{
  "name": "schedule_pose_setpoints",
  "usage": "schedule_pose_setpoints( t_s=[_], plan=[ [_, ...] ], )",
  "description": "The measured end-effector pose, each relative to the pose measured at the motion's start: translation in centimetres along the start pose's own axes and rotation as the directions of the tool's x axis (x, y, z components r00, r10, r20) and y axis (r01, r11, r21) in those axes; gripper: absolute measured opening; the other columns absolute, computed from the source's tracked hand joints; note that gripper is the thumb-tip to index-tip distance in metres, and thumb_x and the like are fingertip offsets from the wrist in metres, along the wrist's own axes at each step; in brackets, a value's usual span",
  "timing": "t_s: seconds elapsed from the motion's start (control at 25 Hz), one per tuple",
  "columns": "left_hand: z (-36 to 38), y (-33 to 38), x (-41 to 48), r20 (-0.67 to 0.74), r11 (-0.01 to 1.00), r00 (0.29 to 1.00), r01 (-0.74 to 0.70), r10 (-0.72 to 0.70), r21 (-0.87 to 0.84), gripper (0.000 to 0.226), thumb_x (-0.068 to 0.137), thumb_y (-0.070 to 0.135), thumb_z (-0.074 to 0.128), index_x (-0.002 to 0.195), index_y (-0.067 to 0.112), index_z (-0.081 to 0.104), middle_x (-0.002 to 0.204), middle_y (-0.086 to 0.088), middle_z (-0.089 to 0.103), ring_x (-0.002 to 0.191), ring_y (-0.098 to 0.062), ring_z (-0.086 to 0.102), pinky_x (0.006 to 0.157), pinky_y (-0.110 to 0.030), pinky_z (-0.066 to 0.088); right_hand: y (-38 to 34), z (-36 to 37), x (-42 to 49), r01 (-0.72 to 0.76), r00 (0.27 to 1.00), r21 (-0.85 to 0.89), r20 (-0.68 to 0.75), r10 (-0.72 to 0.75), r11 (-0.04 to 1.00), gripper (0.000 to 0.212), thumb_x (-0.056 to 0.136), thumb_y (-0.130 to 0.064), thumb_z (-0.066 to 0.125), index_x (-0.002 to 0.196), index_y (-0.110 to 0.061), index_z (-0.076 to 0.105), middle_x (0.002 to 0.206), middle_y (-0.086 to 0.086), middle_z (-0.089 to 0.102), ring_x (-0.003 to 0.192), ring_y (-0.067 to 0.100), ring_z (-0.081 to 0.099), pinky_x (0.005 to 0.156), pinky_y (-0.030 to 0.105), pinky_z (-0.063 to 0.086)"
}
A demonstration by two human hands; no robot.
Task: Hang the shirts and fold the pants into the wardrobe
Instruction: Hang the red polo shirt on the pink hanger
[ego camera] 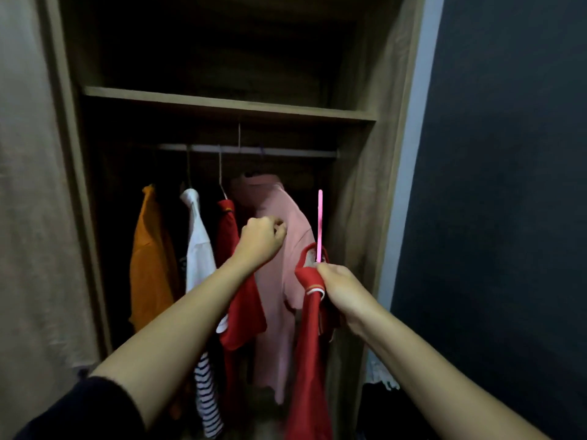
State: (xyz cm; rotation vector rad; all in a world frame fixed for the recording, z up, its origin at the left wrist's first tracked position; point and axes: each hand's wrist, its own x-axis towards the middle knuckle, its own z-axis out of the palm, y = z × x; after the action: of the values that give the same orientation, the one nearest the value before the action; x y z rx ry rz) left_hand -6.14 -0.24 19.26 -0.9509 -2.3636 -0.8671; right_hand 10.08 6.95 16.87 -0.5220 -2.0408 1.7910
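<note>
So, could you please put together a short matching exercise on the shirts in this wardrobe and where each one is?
Things:
1. orange shirt
2. white shirt
3. pink shirt
4. red shirt on the pink hanger

Places:
A. held in the right hand, not yet on the rail
B. furthest left on the rail
C. touched by the left hand
D. second from the left on the rail

Pairs: 1-B, 2-D, 3-C, 4-A

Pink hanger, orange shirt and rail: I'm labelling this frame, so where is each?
pink hanger (319,223): head view, on its upright hook stem.
orange shirt (149,258): head view, on the middle of its body.
rail (286,151): head view, on a bare stretch right of the hooks.
</note>
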Motion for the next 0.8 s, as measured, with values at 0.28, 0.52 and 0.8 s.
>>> schedule_pose_setpoints(
  t_s=[0.28,0.52,0.8],
  plan=[
    [8.1,0.5,10.4,0.25,0.977,0.968,-0.025,-0.029,0.21,0.048,0.099,0.04,0.036,0.145,0.026,0.032,0.129,-0.024,0.054,0.113,-0.042,0.053,0.091,-0.042,0.042,-1.6,-5.6,3.9,0.022,0.997,-0.025,0.079,-0.02,0.999,0.024,0.097,-0.028,0.043,0.088,-0.011,0.056,0.073,0.014,0.051,0.057,0.016,0.049,0.045,0.016,0.038],
    [10.4,-2.2,10.5,-0.074,0.97,0.982,0.184,-0.174,0.16,0.046,0.093,0.014,0.046,0.137,0.008,0.034,0.14,-0.029,0.032,0.106,-0.047,0.056,0.084,-0.047,0.047,-1.8,-7.6,8.8,-0.036,0.999,-0.131,0.034,0.041,0.991,0.029,0.093,-0.031,0.047,0.079,-0.012,0.065,0.067,0.006,0.062,0.058,0.014,0.057,0.048,0.014,0.042],
    [8.5,-3.5,9.2,-0.047,0.913,0.947,0.293,-0.318,-0.283,0.09,0.076,-0.004,0.052,0.151,0.018,0.006,0.11,-0.03,0.06,0.098,-0.044,0.06,0.081,-0.037,0.048,-2.5,-4.7,17.9,0.023,0.999,-0.16,-0.021,-0.027,0.987,0.028,0.087,-0.029,0.057,0.092,-0.004,0.071,0.078,0.012,0.066,0.068,0.021,0.061,0.061,0.026,0.043]
  ],
)
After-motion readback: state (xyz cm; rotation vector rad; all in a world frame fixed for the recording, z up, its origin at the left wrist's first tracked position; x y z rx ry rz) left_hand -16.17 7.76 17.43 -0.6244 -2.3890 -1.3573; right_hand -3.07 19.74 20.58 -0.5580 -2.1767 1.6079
